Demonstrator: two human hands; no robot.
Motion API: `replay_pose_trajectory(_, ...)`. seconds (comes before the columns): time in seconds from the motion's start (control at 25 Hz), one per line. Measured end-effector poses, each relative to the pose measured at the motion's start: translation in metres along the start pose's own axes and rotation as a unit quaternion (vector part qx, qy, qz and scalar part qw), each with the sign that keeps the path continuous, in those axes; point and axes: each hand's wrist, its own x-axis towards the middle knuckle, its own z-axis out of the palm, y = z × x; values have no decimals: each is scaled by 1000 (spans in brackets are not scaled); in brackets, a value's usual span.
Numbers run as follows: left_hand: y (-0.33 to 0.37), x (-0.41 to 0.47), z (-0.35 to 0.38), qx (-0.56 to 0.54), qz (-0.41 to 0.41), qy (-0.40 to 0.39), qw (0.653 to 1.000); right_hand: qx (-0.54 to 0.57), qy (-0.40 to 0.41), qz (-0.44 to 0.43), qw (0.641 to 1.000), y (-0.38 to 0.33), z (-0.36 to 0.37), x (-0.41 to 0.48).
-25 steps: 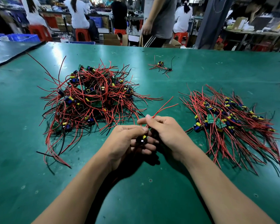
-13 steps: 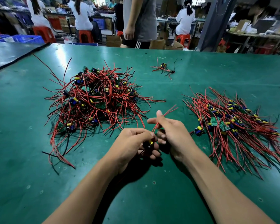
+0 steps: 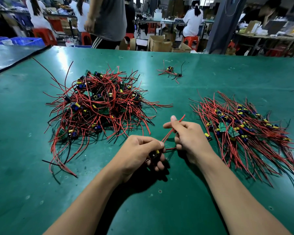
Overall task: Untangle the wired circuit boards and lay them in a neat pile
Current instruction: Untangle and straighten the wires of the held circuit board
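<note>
You hold one wired circuit board point(image 3: 154, 154) in both hands, low over the green bench point(image 3: 32, 192).
Your left hand point(image 3: 137, 150) curls round the board, knuckles up and fingers tucked beneath it, a closed grip. Your right hand point(image 3: 191, 139) sits just beside it, forearm angled inward, pinching the board's red wires point(image 3: 171, 131) between thumb and forefinger, with the lower fingers curled round another strand. The tangled heap point(image 3: 100, 106) lies ahead on your left and the laid-out pile point(image 3: 241, 131) on your right, both apart from your hands.
</note>
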Motion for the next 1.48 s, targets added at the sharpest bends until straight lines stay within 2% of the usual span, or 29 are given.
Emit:
replay_pose_trajectory(0.2, 0, 0, -2, 12, -6, -22, 1000, 15, 57, -41, 997, 0, -2, 4)
replay_pose_trajectory(0.32, 0, 0, -4, 2, -13, -36, 999, 85, 59, -7, 995, -4, 2, 2)
replay_pose_trajectory(0.4, 0, 0, -6, -1, -16, -53, 998, 191, 21, 72, 979, -9, 0, 3)
replay_pose_trajectory(0.52, -1, 0, -8, 0, -28, -66, 997, 339, -77, 188, 919, -15, -10, 3)
replay_pose_trajectory(0.6, -1, 0, -9, 1, -37, -66, 997, 360, -110, 212, 902, -14, -13, 2)
replay_pose_trajectory(0.64, -1, 0, -9, -1, -41, -63, 997, 351, -109, 210, 906, -14, -12, 1)
replay_pose_trajectory(0.72, -2, 1, -8, -20, -36, -39, 998, 299, -85, 175, 934, -14, -7, -1)
replay_pose_trajectory(0.8, -3, 5, -4, -52, -16, 18, 998, 216, -62, 127, 966, -15, -1, -6)
replay_pose_trajectory(0.92, -3, 13, -1, -114, 0, 81, 990, 22, -45, 11, 999, -10, 12, -20)
replay_pose_trajectory(0.96, -1, 15, -2, -141, -3, 81, 987, -61, -45, -42, 996, -7, 17, -25)
replay_pose_trajectory(1.04, 0, 15, -4, -189, -19, 63, 980, -198, -25, -151, 968, -2, 25, -29)
replay_pose_trajectory(1.12, -1, 16, -7, -184, -34, 31, 982, -242, 11, -215, 946, 3, 29, -30)
replay_pose_trajectory(1.2, -6, 18, -8, -132, -28, 14, 991, -224, 54, -217, 949, 4, 27, -26)
replay_pose_trajectory(1.28, -7, 21, -9, -79, -13, 28, 996, -221, 105, -183, 952, 5, 18, -17)
replay_pose_trajectory(1.48, -6, 20, -11, -69, -6, 39, 997, -397, 152, -80, 902, -1, -23, -1)
